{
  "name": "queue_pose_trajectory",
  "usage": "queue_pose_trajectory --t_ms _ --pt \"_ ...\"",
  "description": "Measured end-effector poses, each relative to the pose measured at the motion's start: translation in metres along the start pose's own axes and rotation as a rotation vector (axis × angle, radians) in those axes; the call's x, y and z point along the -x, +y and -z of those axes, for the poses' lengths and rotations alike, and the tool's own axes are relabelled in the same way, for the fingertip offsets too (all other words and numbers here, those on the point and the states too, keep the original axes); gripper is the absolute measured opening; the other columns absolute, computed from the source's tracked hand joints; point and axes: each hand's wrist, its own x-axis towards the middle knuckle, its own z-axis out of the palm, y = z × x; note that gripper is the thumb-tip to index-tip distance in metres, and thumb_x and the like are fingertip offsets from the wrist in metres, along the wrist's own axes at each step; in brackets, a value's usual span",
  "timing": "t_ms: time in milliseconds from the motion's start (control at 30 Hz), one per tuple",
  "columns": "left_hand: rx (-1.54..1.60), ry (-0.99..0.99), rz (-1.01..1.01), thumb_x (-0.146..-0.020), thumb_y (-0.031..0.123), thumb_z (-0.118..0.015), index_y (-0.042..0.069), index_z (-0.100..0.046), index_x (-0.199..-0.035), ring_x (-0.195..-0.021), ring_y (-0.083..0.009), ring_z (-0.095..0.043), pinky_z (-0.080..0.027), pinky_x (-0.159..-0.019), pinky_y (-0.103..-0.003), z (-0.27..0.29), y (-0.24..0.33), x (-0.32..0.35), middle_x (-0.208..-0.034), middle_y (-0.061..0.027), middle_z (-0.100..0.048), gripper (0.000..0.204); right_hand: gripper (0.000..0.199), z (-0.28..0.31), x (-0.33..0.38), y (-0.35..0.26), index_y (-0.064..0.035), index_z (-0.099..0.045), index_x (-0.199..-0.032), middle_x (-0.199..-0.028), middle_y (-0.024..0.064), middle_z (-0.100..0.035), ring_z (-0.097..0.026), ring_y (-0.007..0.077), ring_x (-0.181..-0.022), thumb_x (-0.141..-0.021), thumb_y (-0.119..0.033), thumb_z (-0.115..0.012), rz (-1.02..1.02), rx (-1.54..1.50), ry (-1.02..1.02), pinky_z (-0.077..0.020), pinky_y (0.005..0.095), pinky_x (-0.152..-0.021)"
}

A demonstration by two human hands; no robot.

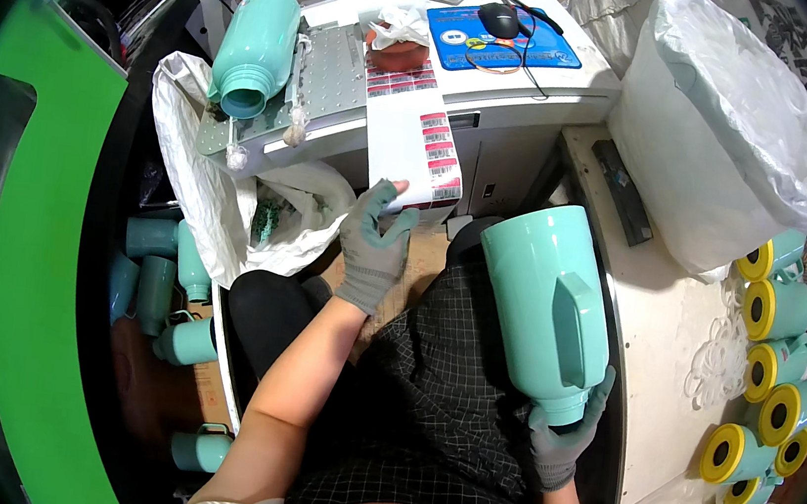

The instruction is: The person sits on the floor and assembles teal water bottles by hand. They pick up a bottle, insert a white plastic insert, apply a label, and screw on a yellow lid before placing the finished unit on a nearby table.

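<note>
At the far left, beyond a flat bright-green panel (29,259), several glossy turquoise jugs (186,342) lie in a low bin. Above them, a white woven plastic sack (199,164) hangs open beside a perforated grey metal plate (340,66), on which another turquoise vessel (258,41) lies with its open neck toward the wearer.

Next comes the left hand (371,253), in a grey knitted glove with green-coated fingertips. Its thumb and fingers stand apart at the near edge of a long white carton with rows of red-and-white stickers (401,142); whether they touch the carton cannot be told, and no sticker shows in them.

To the right, the matching gloved right hand (569,445) is closed around the narrow neck of a large, shiny turquoise jug with a looped side handle (530,291). The jug slants over the dark checked apron (409,382), neck toward the wearer, broad base away.

The step in hand looks like handling one jug near the stickers, perhaps for labelling. The next move seems to call for a steady right grip and a careful fingertip pick by the left.

Furthest right, beyond a pale bench (658,331), are turquoise jugs with yellow ring-shaped ends (758,310).
</note>
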Motion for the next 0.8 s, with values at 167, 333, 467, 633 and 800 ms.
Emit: queue_pose_trajectory --t_ms 167,333,467,633,800 --pt "0.078 -0.032 0.056 -0.082 0.007 -0.084 0.005 -0.076 -0.109 -0.097 -0.0172 -0.073 -0.056 -0.085 -0.030 0.005 -0.004 0.005 -0.112 -0.0126 -0.074 0.028 0.110 -0.008 0.011 -0.002 0.0045 -0.018 -0.163 -0.163 0.0226 -0.036 -0.046 0.0295 -0.144 -0.080 -0.021 -0.085 0.037 0.025 -0.013 -0.0384 0.0429 -0.118" --pt "0.090 -0.112 0.114 -0.082 0.004 -0.083 0.004 -0.075 -0.101 -0.101 -0.0202 -0.068 -0.055 -0.089 -0.032 0.017 -0.015 0.026 -0.113 -0.0104 -0.068 0.021 0.113 -0.012 0.014 -0.007 0.0017 -0.020 -0.164 -0.161 0.0214 -0.039 -0.049 0.0296 -0.140 -0.080 -0.028 -0.089 0.033 0.044 -0.024 -0.0413 0.0412 -0.115" --pt "-0.242 0.235 -0.160 -0.082 0.002 -0.081 0.002 -0.073 -0.100 -0.105 -0.0233 -0.064 -0.055 -0.087 -0.035 0.016 -0.005 0.064 -0.116 -0.0114 -0.064 0.019 0.115 -0.008 0.018 0.001 -0.0008 -0.019 -0.165 -0.163 0.0240 -0.035 -0.050 0.0311 -0.140 -0.079 -0.027 -0.090 0.203 0.315 -0.089 -0.0438 0.0416 -0.113" --pt "0.678 -0.301 0.538 -0.099 0.008 -0.063 -0.004 -0.071 -0.098 -0.072 -0.0130 -0.064 -0.052 -0.068 -0.024 0.004 0.073 0.069 -0.082 -0.0071 -0.068 0.014 0.114 -0.010 0.015 -0.005 -0.0184 -0.025 -0.165 -0.164 0.0329 -0.028 -0.050 0.0463 -0.140 -0.074 -0.026 -0.092 0.369 0.442 -0.098 -0.0509 0.0492 -0.106" --pt "0.740 -0.418 0.515 -0.100 0.009 -0.062 -0.003 -0.070 -0.097 -0.072 -0.0126 -0.065 -0.052 -0.066 -0.024 0.003 0.077 0.066 -0.084 -0.0086 -0.069 0.015 0.113 -0.009 0.017 -0.002 -0.0247 -0.028 -0.164 -0.163 0.0354 -0.028 -0.054 0.0520 -0.134 -0.073 -0.026 -0.093 0.384 0.479 -0.100 -0.0571 0.0506 -0.097"
